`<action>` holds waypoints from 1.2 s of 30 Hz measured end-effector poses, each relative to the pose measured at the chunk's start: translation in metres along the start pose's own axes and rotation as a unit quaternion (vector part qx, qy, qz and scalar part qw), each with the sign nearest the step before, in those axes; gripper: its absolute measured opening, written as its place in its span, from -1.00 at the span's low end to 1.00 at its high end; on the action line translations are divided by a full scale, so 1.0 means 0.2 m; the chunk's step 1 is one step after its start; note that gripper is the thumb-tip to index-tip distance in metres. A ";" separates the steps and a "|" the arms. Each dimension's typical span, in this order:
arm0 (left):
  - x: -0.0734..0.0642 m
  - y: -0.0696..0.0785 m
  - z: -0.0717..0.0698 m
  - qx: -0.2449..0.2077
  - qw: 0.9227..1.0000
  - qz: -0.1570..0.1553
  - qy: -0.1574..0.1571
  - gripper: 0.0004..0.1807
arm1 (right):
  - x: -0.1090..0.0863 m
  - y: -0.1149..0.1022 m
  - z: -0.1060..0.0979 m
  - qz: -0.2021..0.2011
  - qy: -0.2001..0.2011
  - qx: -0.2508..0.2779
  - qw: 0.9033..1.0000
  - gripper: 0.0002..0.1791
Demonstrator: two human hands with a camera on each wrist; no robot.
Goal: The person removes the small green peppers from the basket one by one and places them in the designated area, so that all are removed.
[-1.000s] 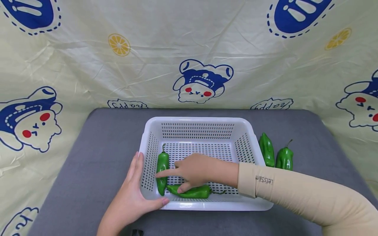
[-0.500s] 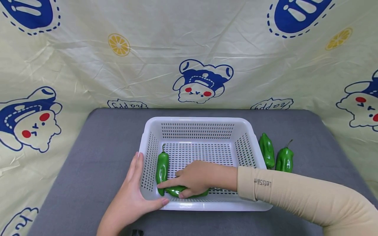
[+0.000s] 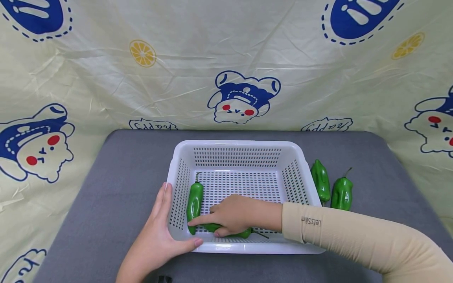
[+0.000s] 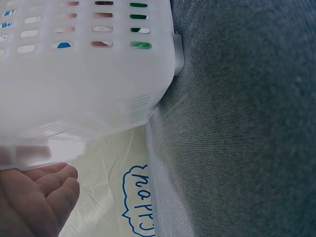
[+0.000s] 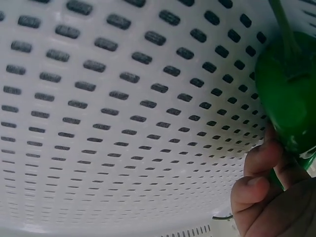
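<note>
A white perforated plastic basket (image 3: 244, 247) has two green peppers inside. One, an upright pepper (image 3: 195, 198), lies along the left wall with its stem pointing away. Crosswise near the front wall lies the second green pepper (image 3: 244, 234), its stem to the right. My right hand (image 3: 231, 214) holds this one between thumb and fingers, covering its middle, while the index finger reaches over the lower end of the upright pepper. My left hand (image 3: 159, 232) rests on the basket's near left corner, its straight fingers along the left side and its thumb on the front rim.
To the right of the basket, two more green peppers (image 3: 320, 181) lie on the grey cloth-covered table (image 3: 134, 157), partly beside my right sleeve (image 3: 336, 224). A small black object (image 3: 164, 279) sits at the bottom edge. Behind the table hangs a printed cream curtain (image 3: 184, 94).
My right hand has moved slightly toward the front wall and now covers more of the crosswise pepper. Its index finger has shifted down along the upright pepper. My left hand stays put.
</note>
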State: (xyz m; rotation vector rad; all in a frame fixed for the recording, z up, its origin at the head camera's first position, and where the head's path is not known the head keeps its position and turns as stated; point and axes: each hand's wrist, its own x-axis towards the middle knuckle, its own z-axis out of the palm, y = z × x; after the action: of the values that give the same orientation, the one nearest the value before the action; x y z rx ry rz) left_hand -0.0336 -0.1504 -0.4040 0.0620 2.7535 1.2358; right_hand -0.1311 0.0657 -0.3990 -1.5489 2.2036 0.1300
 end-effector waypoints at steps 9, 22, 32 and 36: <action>0.00 0.00 0.01 -0.001 1.000 0.015 0.011 0.51 | -0.03 0.03 0.02 0.029 0.004 0.021 0.999 -0.23; 0.00 0.00 0.01 0.010 1.000 0.021 0.018 0.52 | -0.18 0.06 -0.01 0.068 -0.038 0.049 0.996 -0.20; 0.00 0.00 0.00 0.008 1.000 0.018 0.015 0.52 | -0.23 0.06 -0.03 0.087 -0.073 0.068 0.991 -0.08; 0.00 0.00 0.01 0.008 1.000 0.020 0.016 0.52 | -0.23 0.06 -0.03 0.089 -0.068 0.074 0.991 -0.03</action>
State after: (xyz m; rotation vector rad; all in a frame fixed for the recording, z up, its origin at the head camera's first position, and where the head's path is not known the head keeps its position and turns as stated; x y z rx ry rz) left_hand -0.0329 -0.1495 -0.4046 0.0996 2.8018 1.2359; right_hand -0.1303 0.1082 -0.3771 -1.2266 2.1875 0.1216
